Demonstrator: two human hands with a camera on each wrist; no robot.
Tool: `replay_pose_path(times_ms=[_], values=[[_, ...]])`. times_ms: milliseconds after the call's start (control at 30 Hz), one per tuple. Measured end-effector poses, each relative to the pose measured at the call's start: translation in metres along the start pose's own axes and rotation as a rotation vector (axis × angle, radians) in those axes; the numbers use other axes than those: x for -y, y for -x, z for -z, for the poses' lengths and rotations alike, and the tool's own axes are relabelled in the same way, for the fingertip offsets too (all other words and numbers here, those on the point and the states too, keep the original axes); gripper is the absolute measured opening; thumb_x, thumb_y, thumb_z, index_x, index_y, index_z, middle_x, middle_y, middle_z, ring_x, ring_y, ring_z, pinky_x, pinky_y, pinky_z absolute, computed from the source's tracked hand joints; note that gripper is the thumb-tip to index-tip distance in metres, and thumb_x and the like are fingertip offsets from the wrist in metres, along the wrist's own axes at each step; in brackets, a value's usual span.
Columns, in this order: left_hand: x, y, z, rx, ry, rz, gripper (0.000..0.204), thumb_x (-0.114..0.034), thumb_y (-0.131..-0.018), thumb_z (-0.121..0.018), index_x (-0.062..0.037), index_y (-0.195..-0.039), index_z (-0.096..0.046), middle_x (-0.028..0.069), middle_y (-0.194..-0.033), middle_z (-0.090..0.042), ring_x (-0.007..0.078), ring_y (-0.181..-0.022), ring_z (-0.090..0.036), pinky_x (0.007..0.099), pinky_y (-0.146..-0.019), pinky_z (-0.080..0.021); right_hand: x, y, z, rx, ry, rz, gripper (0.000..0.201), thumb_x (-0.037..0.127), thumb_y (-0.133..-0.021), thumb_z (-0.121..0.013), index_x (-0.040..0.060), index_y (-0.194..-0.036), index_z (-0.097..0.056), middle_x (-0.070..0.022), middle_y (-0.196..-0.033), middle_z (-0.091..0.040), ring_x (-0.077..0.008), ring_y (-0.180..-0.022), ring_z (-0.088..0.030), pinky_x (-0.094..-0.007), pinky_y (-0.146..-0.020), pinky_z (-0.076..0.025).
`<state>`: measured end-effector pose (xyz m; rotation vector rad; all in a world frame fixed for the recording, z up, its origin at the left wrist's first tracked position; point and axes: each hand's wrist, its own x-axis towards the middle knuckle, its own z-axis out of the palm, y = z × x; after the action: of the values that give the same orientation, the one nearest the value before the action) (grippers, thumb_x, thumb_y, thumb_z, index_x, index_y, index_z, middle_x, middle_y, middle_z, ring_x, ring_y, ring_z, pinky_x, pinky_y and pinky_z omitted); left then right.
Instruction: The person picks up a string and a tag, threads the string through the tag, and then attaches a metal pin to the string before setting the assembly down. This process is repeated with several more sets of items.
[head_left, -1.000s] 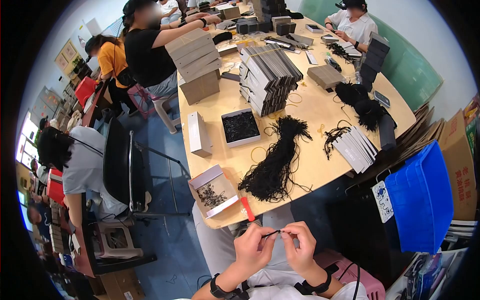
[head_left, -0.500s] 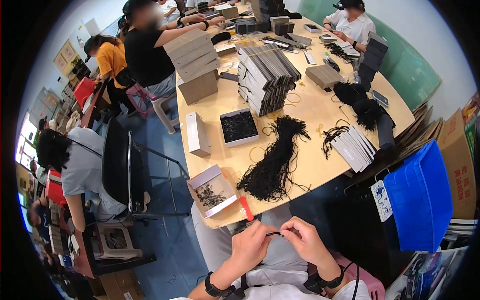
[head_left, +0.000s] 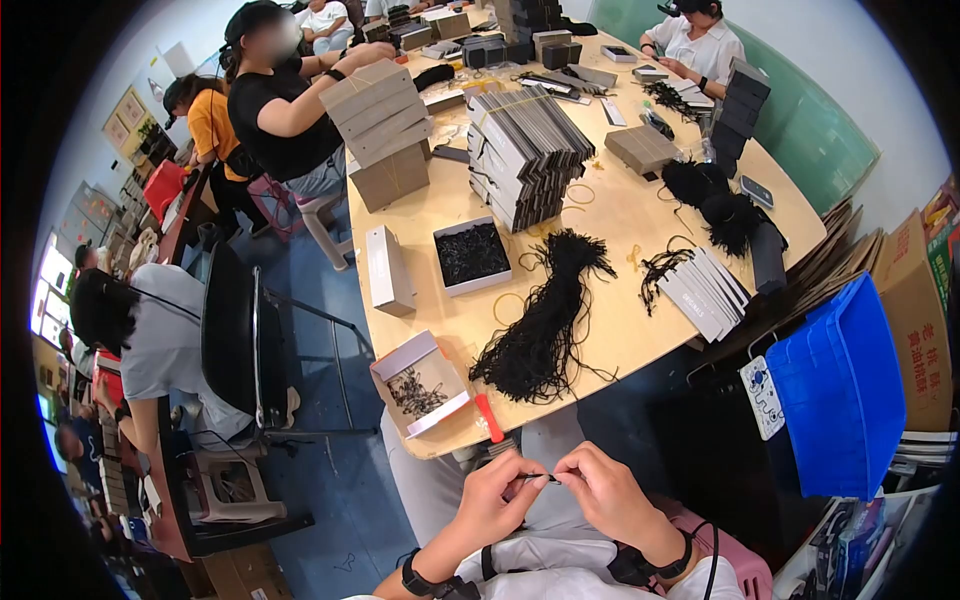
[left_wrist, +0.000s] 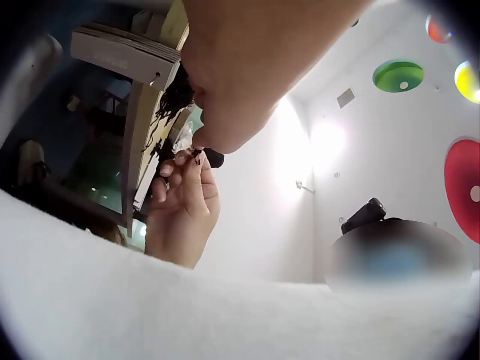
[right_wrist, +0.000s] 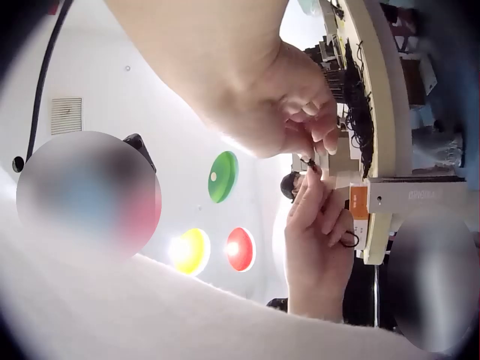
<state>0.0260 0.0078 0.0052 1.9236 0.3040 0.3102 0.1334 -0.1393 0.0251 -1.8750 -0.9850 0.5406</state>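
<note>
Over the lap, just off the table's near edge, both hands hold a short piece of thin black cord [head_left: 533, 476]. My left hand [head_left: 492, 498] pinches one end between thumb and forefinger. From the other side my right hand [head_left: 604, 492] pinches it too, fingertips almost meeting the left ones. A small loop [right_wrist: 350, 240] of the cord hangs out by the left hand's fingers in the right wrist view. On the table ahead lies a big bundle of black cords [head_left: 548, 315]. An open box [head_left: 403, 354] of small dark pieces sits at the near corner, beside a red-handled tool [head_left: 489, 418].
Farther back stand a tray [head_left: 478, 288] of black pieces, a white box [head_left: 388, 270], a banded stack of grey cards [head_left: 525, 155] and grey boxes [head_left: 375, 120]. Corded tags [head_left: 700, 293] lie to the right. A blue bin [head_left: 835, 390] is beside the table; other people sit around.
Both hands stay over the lap, their fingertips now closer together on the cord. The head view has shifted slightly, and the person in black across the table has moved their arms.
</note>
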Motion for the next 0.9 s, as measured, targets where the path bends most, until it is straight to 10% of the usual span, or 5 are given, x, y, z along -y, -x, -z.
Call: replay_pose_path(times_ms=[467,533,667,900], values=[[0.003,0.009,-0.013,-0.150,-0.178,-0.068,0.013,0.000,-0.078,-0.069,-0.0020,-0.091,-0.066,0.0005,-0.067,-0.054,0.0083,-0.053,-0.046,0.0210,-0.049,-0.037,-0.011,-0.001,-0.004,0.039,-0.039,-0.007,0.007,0.006,-0.089,-0.056,0.0013,-0.092,-0.051,-0.0132,-0.085,-0.058,-0.0332,-0.075,-0.060,-0.0391,-0.063,-0.047],[0.010,0.010,-0.012,-0.016,0.467,0.377,0.013,-0.006,-0.085,-0.066,-0.0011,-0.097,-0.063,-0.0055,-0.069,-0.053,0.0029,-0.054,-0.041,0.0191,-0.048,-0.032,-0.012,-0.003,-0.005,0.024,0.023,0.053,0.009,0.004,-0.087,-0.059,0.0012,-0.092,-0.052,-0.0122,-0.083,-0.058,-0.0315,-0.073,-0.061,-0.0376,-0.061,-0.048],[0.014,0.001,0.003,0.197,0.914,0.665,0.012,-0.013,-0.090,-0.063,-0.0038,-0.098,-0.063,-0.0093,-0.072,-0.050,-0.0019,-0.054,-0.035,0.0172,-0.045,-0.025,-0.021,-0.007,-0.005,0.021,0.163,0.226,0.011,0.004,-0.084,-0.059,0.0023,-0.092,-0.052,-0.0103,-0.081,-0.057,-0.0291,-0.068,-0.060,-0.0364,-0.054,-0.048],[0.014,0.000,0.004,0.249,1.219,0.803,0.010,-0.012,-0.091,-0.062,-0.0047,-0.098,-0.063,-0.0097,-0.068,-0.046,-0.0018,-0.052,-0.031,0.0157,-0.044,-0.021,-0.025,-0.006,-0.010,-0.097,0.352,0.405,0.015,0.004,-0.078,-0.063,0.0020,-0.091,-0.056,-0.0073,-0.076,-0.056,-0.0220,-0.064,-0.059,-0.0301,-0.051,-0.048]])
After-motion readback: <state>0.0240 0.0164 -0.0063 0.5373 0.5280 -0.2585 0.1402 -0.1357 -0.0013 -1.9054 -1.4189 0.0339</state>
